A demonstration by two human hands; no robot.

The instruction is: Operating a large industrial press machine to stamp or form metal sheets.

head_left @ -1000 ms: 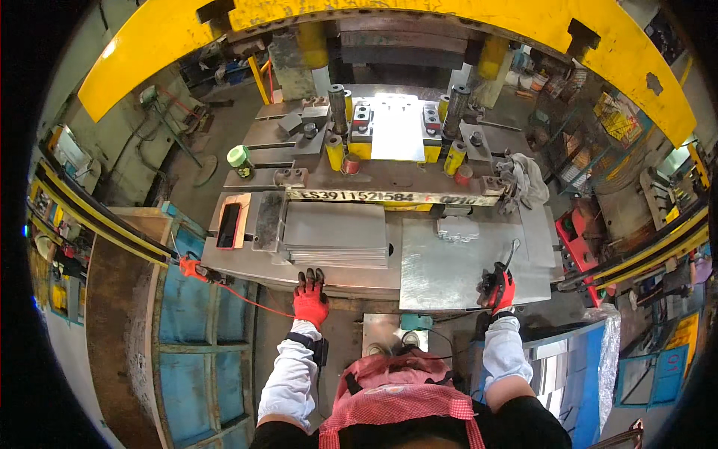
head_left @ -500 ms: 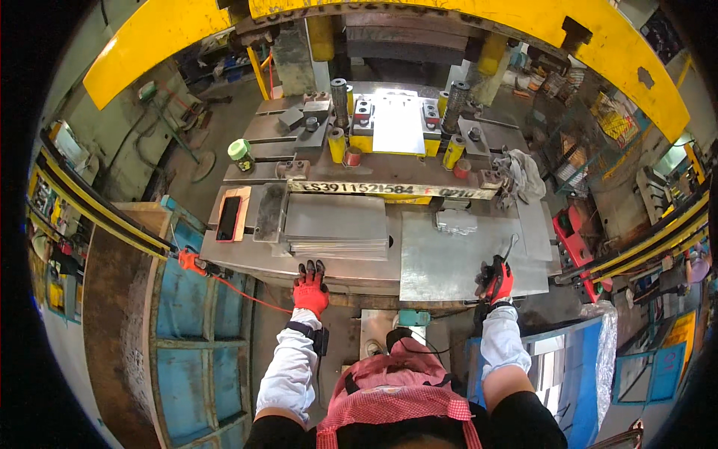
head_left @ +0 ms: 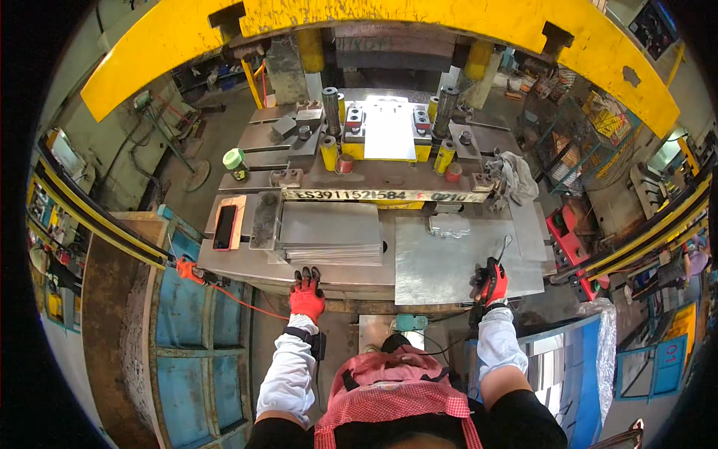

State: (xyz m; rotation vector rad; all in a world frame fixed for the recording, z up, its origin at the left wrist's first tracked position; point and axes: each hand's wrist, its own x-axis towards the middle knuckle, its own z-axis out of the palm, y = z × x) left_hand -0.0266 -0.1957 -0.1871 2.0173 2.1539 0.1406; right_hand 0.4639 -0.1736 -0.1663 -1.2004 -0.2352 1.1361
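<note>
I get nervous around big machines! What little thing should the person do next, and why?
Perhaps take a careful look at the bright sheet before reaching in. It lies out between the dark posts, in plain view. Well back from it, the left hand is at the table's front edge, and the right hand seems to grip a thin tool.

On my feed I counted two gloved hands (head_left: 307, 298) (head_left: 491, 286), one stack (head_left: 331, 223) whose layers I couldn't number, one wide sheet (head_left: 441, 273), one phone (head_left: 225, 227), one jar (head_left: 235, 163), one rag (head_left: 514, 176), two dark posts (head_left: 330, 111) (head_left: 446, 111), four yellow posts (head_left: 328, 153) (head_left: 445, 156), two red stubs (head_left: 345, 164) (head_left: 453, 173) and one apron (head_left: 396, 378).
</note>
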